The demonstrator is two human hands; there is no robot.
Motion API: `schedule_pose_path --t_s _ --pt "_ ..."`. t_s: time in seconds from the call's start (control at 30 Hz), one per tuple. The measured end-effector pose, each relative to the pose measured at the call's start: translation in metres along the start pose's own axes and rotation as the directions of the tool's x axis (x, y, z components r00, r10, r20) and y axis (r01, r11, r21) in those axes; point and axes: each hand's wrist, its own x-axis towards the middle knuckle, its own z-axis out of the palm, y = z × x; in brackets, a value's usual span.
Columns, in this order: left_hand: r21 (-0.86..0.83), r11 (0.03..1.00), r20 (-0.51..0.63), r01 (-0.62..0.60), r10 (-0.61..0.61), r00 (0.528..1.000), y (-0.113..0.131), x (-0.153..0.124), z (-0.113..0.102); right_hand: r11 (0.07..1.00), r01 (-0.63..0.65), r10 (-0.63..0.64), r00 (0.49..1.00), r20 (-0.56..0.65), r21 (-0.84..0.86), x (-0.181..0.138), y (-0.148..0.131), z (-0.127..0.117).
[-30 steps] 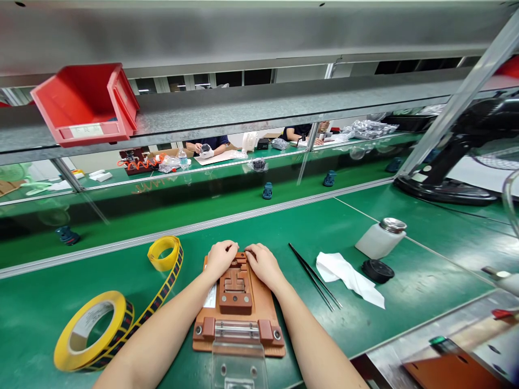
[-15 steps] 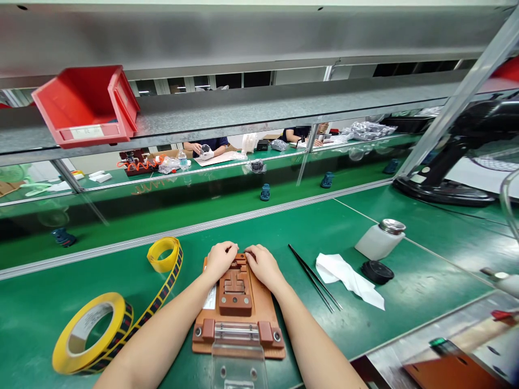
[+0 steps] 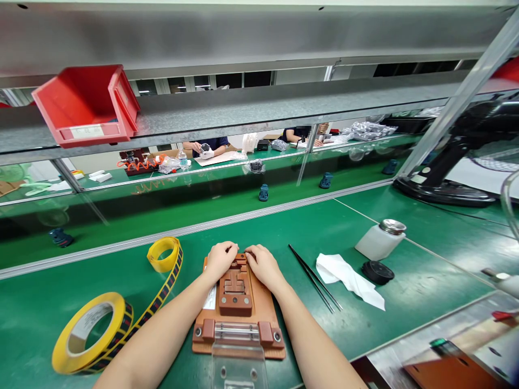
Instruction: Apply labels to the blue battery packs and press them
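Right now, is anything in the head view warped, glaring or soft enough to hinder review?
Head view: wide-angle bending tilts the grey metal shelf rail and right-hand post; the centre is sharp on both hands, left hand and right hand, at the brown fixture block; soft glare streaks the green conveyor belt; lighting is even.

No legible text or labels

Bench [image 3: 365, 346], green mat. Near left corner: roll of yellow tape [image 3: 87, 332], strip trailing to a smaller coil [image 3: 164, 253] toward the far edge. Right of centre: black tweezers [image 3: 314, 275], then a crumpled white cloth [image 3: 348, 276], a black cap [image 3: 378, 271] touching the cloth's right side, and a white dispenser bottle [image 3: 379, 237] with metal top behind the cap. Far right corner: black fan base [image 3: 444, 189]. Red bin [image 3: 87, 105] on the overhead shelf, left. Small blue parts [image 3: 263, 192] on the conveyor beyond the far edge.
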Motion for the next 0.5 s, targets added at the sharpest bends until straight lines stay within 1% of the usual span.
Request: schedule_pose_path --t_s 0.5 --pt "0.006 1.000 0.002 -0.004 0.004 1.000 0.0000 0.0003 0.0001 1.000 0.004 -0.004 1.000 -0.012 -0.007 0.0005 0.0008 0.0016"
